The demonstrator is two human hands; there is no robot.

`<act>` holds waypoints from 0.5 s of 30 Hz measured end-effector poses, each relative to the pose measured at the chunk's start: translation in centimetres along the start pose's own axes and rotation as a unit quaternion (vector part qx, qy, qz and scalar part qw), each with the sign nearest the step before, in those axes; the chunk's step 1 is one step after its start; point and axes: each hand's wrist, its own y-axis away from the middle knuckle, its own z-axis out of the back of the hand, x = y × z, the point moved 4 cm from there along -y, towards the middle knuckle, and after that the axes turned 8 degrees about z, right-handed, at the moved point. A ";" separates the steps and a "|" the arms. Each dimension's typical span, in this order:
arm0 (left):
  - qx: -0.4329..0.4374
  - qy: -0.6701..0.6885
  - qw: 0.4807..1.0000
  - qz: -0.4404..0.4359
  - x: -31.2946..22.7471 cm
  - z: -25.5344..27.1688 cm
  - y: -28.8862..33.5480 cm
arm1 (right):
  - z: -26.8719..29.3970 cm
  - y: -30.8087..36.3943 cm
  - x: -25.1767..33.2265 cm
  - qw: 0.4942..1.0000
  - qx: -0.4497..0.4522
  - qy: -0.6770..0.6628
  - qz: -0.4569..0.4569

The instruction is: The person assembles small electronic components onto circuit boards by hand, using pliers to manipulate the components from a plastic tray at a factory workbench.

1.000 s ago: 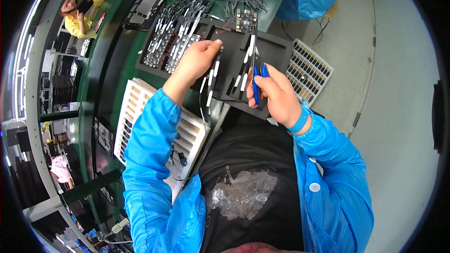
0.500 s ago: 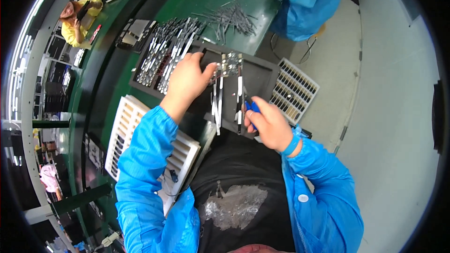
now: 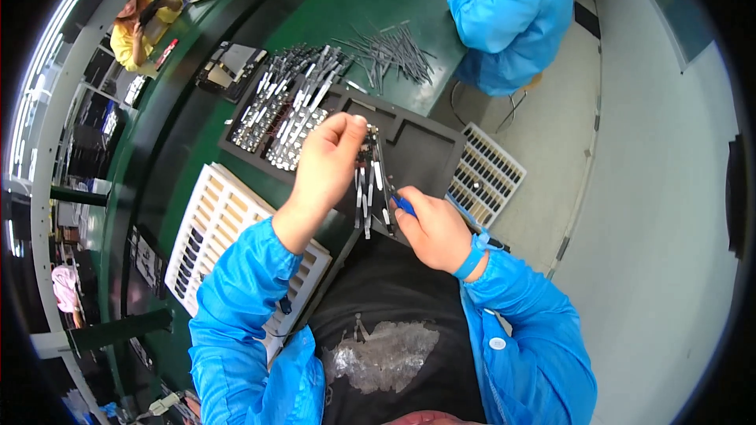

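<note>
My left hand point(image 3: 327, 161) is closed in a pinch, over the dark tray point(image 3: 429, 138). From its fingertips hangs a bunch of thin black-and-silver strips point(image 3: 365, 185) with small parts at their upper ends. My right hand point(image 3: 435, 234) is wrapped round a blue-handled hand tool point(image 3: 404, 205) that looks like pliers. The tool's dark tip reaches the rightmost strip; whether its jaws are closed on it I cannot tell. Left of my left hand, many similar strips with small silver parts point(image 3: 287, 106) lie in rows in the tray.
Loose dark strips point(image 3: 394, 55) are piled on the green table point(image 3: 315, 12). A white slotted tray point(image 3: 224, 212) lies at left, a smaller one point(image 3: 488, 173) at right. A dark device point(image 3: 230, 67) stands behind the tray. A co-worker in blue point(image 3: 516, 16) sits at the far right.
My left hand has pulled the strips' upper ends left and nearer, and its fingers now pinch more tightly. My right hand has moved left with the tool, whose blue handles appear closer together.
</note>
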 end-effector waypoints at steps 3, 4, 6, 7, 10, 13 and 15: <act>-0.032 -0.071 0.997 -0.023 0.3 0.3 0.0 | -0.3 -0.1 0.3 1.000 0.010 0.005 -0.019; -0.036 -0.069 0.997 -0.027 0.4 0.4 0.1 | -0.4 -0.1 0.6 1.000 0.012 0.007 -0.013; -0.040 -0.031 0.999 0.003 0.8 0.3 0.3 | -0.6 -0.2 0.8 1.000 0.005 0.015 -0.023; -0.037 -0.020 0.999 0.003 0.8 0.4 0.3 | -0.7 -0.2 0.9 1.000 0.006 0.017 -0.019; -0.050 0.042 0.997 0.031 0.9 0.3 0.6 | -1.0 -0.1 1.0 0.999 -0.002 0.040 -0.010; -0.040 0.040 0.998 0.018 1.4 0.6 0.7 | -1.3 -0.2 1.3 0.999 -0.004 0.047 -0.007; -0.038 0.038 0.998 0.016 2.2 0.8 0.6 | -1.5 -0.2 1.4 0.999 0.002 0.048 -0.008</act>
